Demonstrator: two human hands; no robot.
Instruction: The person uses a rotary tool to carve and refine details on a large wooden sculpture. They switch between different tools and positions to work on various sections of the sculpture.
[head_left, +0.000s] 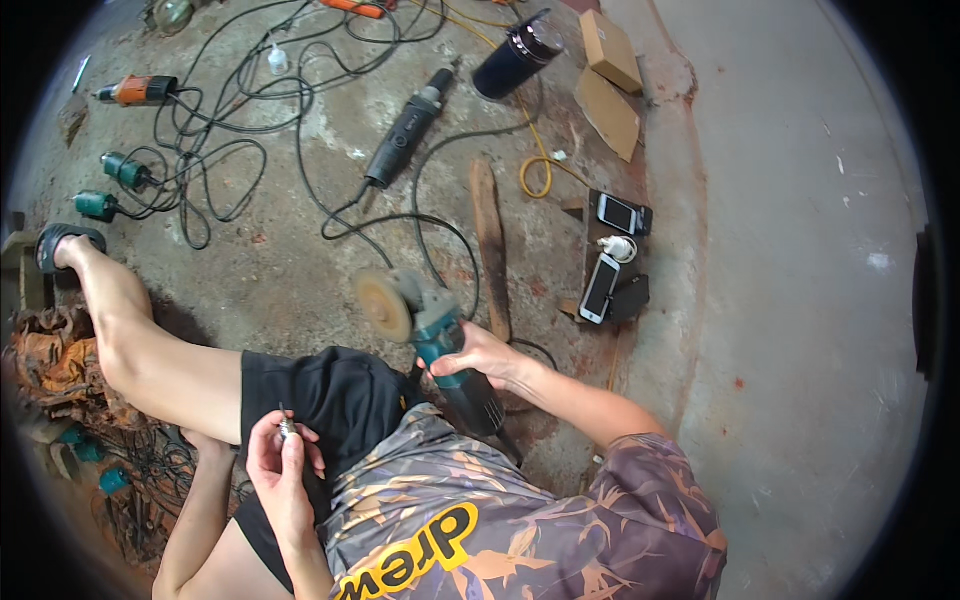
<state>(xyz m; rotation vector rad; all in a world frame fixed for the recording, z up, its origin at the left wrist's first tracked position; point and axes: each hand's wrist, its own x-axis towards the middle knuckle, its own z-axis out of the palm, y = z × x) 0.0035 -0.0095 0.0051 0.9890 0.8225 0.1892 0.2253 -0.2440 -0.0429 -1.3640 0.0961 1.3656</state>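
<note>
Well left of the angle grinder (437, 340), a green tool (124, 170) lies on the floor (270, 290). Left of the grinder and nearer the body, the left hand (283, 470) pinches a small metal part (287, 428) above the black shorts (345, 385): that grip is together on it, thumb against fingers, with a thin dark tip (282, 407) sticking out. A good hold would leave the tip proud and the fingertips behind it. At the grinder's left end, the tan disc (384, 306) stands well apart from the part; it looks blurred, and I cannot tell whether it is spinning, so best treat it as live and approach lightly. On the grinder's body, the right hand (483, 360) has its grip clamped round the casing, unaided; a locked wrist and a braced forearm would probably steady it. Right of the grinder's head lies a wooden strip (489, 245), best given room, and at the grinder's rear the cord (511, 449) should trail away from the disc.
</note>
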